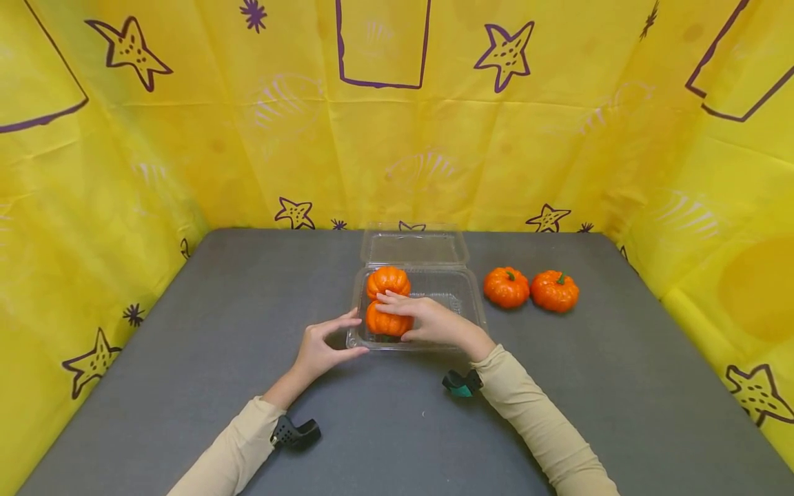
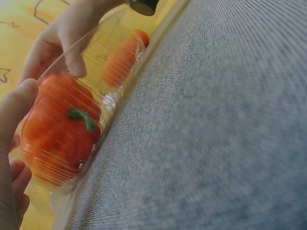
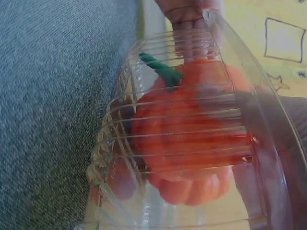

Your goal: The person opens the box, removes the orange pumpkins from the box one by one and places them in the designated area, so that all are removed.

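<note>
A clear plastic clamshell container lies with its lid folded back. Two small orange pumpkins sit in its left part: a rear pumpkin and a front pumpkin with a green stem. My right hand grips the front pumpkin, thumb at its near side and fingers over its top. At the container's front left corner, my left hand holds the edge between thumb and fingers. The left wrist view has that thumb on the rim. Through the ribbed wall, the right wrist view shows an orange pumpkin.
Two more orange pumpkins, one nearer and one farther right, stand right of the container on the grey table. A yellow patterned cloth encloses the back and sides. Each wrist wears a black mount.
</note>
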The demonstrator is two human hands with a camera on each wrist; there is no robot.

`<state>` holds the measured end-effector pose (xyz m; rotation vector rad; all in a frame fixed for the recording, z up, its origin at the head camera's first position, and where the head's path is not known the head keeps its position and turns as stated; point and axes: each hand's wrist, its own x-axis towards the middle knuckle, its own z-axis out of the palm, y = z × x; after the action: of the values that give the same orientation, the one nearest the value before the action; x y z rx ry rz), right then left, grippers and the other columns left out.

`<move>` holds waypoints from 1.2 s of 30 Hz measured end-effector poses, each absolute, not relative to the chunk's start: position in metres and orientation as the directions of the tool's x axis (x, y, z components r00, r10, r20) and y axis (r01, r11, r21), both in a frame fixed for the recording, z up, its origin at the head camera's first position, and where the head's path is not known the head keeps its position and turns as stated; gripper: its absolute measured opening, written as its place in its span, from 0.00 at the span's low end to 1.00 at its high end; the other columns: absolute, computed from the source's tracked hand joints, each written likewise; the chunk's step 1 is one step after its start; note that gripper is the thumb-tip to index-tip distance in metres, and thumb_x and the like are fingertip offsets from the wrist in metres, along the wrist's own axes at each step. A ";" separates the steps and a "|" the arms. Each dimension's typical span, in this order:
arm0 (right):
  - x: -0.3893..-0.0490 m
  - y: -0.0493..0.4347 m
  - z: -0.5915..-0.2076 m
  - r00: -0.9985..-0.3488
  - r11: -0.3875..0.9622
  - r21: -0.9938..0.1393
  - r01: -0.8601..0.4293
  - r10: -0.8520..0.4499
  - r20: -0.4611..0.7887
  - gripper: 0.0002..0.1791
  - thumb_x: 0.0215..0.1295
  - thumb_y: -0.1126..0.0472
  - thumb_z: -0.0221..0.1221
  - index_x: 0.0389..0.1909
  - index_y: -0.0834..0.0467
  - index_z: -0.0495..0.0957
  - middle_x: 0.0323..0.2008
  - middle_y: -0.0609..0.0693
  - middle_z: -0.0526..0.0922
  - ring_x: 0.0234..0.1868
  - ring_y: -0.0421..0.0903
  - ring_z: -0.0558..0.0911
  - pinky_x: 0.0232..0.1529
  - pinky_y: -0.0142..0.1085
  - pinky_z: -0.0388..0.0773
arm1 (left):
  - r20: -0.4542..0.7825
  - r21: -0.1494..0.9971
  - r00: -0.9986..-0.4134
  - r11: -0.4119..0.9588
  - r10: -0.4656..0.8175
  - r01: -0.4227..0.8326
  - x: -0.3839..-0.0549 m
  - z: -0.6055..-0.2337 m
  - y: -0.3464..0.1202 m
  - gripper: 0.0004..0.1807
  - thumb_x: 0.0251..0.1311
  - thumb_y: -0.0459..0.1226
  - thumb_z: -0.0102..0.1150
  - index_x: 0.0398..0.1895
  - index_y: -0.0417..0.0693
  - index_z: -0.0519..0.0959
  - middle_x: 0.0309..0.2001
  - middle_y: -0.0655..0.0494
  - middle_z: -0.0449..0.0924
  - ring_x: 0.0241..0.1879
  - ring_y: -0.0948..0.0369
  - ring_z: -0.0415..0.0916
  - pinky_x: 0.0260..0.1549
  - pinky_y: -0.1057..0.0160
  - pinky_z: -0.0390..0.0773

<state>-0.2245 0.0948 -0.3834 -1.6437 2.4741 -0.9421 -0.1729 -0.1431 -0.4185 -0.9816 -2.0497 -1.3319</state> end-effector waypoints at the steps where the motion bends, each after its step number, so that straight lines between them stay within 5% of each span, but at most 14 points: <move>1: -0.224 0.095 -0.384 -0.437 0.269 -0.467 -0.842 -0.848 0.300 0.37 0.42 0.77 0.64 0.58 0.63 0.67 0.62 0.58 0.62 0.64 0.49 0.57 0.52 0.32 0.67 | 0.730 0.558 -0.616 0.262 0.297 0.788 -0.173 -0.419 -0.143 0.27 0.21 0.23 0.74 0.34 0.26 0.78 0.41 0.32 0.75 0.41 0.42 0.75 0.48 0.65 0.69; 9: -0.222 0.096 -0.388 -0.383 0.299 -0.261 -0.918 -0.838 0.389 0.32 0.46 0.74 0.63 0.57 0.60 0.69 0.61 0.56 0.65 0.62 0.45 0.60 0.56 0.34 0.63 | 0.736 0.553 -0.610 0.259 0.294 0.792 -0.172 -0.419 -0.142 0.26 0.21 0.22 0.74 0.34 0.27 0.78 0.40 0.31 0.75 0.41 0.42 0.75 0.48 0.66 0.69; 17: -0.222 0.100 -0.387 -0.400 0.344 -0.207 -0.916 -0.820 0.408 0.31 0.46 0.65 0.68 0.54 0.58 0.71 0.60 0.52 0.67 0.56 0.46 0.69 0.51 0.33 0.68 | 0.745 0.547 -0.602 0.253 0.288 0.798 -0.172 -0.418 -0.142 0.26 0.20 0.22 0.74 0.33 0.26 0.78 0.39 0.31 0.75 0.39 0.41 0.75 0.47 0.66 0.69; 21: -0.223 0.101 -0.386 -0.438 0.360 -0.257 -0.897 -0.806 0.398 0.30 0.43 0.63 0.69 0.51 0.60 0.73 0.60 0.51 0.67 0.57 0.46 0.69 0.52 0.33 0.68 | 0.736 0.561 -0.613 0.249 0.287 0.790 -0.172 -0.418 -0.143 0.26 0.21 0.22 0.74 0.34 0.26 0.78 0.40 0.31 0.75 0.40 0.42 0.75 0.48 0.66 0.69; 28: -0.225 0.105 -0.386 -0.559 0.351 -0.489 -0.798 -0.735 0.383 0.40 0.41 0.62 0.71 0.59 0.57 0.66 0.57 0.48 0.71 0.52 0.44 0.73 0.51 0.34 0.69 | 0.733 0.563 -0.618 0.256 0.285 0.786 -0.172 -0.417 -0.142 0.26 0.21 0.22 0.74 0.34 0.27 0.78 0.40 0.31 0.75 0.40 0.41 0.75 0.48 0.66 0.69; 36: -0.229 0.111 -0.387 -0.518 0.260 -0.525 -0.810 -0.737 0.434 0.40 0.40 0.57 0.72 0.58 0.58 0.69 0.57 0.49 0.70 0.57 0.45 0.69 0.53 0.38 0.67 | 0.744 0.550 -0.605 0.255 0.285 0.796 -0.172 -0.417 -0.142 0.26 0.20 0.22 0.74 0.33 0.26 0.78 0.40 0.31 0.75 0.39 0.41 0.75 0.48 0.68 0.69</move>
<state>-0.2287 0.1107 -0.3874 -1.5859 2.5721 -1.1766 -0.1723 -0.1417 -0.4171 -0.9780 -2.0278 -1.3340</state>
